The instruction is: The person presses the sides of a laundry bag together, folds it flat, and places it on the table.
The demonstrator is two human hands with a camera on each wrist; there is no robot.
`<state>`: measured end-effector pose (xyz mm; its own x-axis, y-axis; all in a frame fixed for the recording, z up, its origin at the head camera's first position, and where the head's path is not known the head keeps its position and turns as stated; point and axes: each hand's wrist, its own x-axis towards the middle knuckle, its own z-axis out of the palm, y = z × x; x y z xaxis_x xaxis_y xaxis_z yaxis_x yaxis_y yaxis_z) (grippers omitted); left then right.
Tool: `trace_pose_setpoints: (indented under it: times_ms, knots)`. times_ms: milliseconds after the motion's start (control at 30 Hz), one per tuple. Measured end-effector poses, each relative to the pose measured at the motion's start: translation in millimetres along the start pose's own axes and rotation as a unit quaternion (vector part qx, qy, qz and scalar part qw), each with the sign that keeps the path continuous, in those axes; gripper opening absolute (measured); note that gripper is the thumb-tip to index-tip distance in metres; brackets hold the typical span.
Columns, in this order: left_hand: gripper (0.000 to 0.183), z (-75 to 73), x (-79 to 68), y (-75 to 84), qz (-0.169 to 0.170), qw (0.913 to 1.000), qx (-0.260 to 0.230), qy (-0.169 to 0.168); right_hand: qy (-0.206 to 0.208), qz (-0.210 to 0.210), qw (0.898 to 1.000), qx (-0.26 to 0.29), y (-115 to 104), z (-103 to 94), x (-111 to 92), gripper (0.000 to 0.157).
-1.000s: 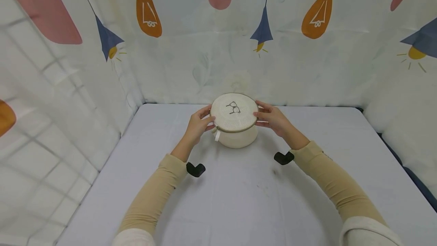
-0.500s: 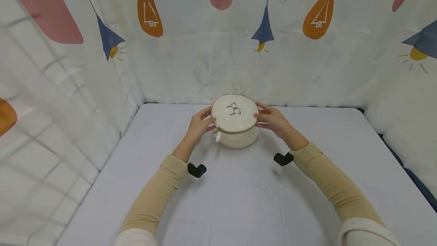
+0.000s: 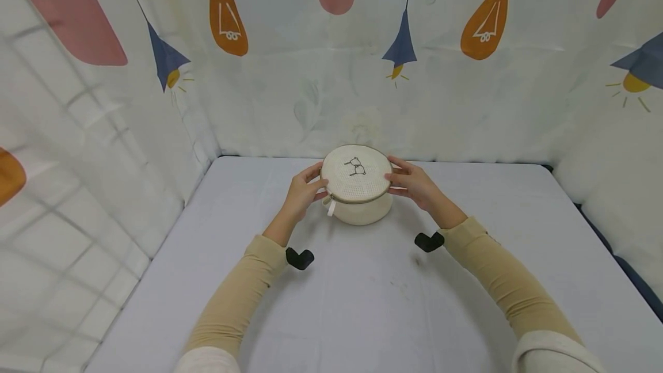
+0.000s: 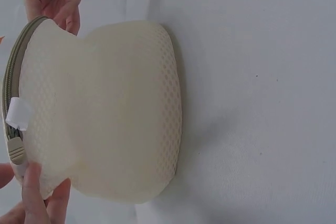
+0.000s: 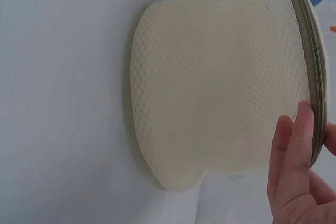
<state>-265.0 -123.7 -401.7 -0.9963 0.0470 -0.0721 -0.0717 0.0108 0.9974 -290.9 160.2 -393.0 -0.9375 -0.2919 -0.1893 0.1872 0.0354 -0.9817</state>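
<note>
A round cream mesh laundry bag stands upright at the table's far side, with a small dark line drawing on its lid. A zipper runs round the upper rim; its puller and a white fabric tab are at the left in the head view. My left hand pinches the rim at the left, thumb on top and fingers below. Opposite it, my right hand pinches the rim at the right, fingers against the mesh under the zipper. The soft side wall creases inward below the rim.
The bag rests on a white-covered table. Close behind it hangs a white cloth wall printed with bulbs and lamps. A black wrist mount sticks out by the left sleeve, another black mount by the right.
The bag's lid has sunk slightly toward the table, both hands moving down with it and keeping their hold on the rim. The view has shifted a little.
</note>
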Motion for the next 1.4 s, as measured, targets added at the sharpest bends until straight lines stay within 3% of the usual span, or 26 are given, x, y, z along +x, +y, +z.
trace_pose_setpoints:
  times_ms: [667, 1400]
  knots:
    - [0.059, -1.9, 3.7, -10.9, -0.015, 0.9996, -0.024, -0.002, -0.007, -0.002, 1.0, 0.014, 9, -0.6, 3, 0.069]
    - [0.058, -0.9, 8.2, -20.4, -0.025, 0.9997, -0.004, 0.006, 0.008, 0.028, 1.0, 0.001, 13, 4.5, 6, 0.071]
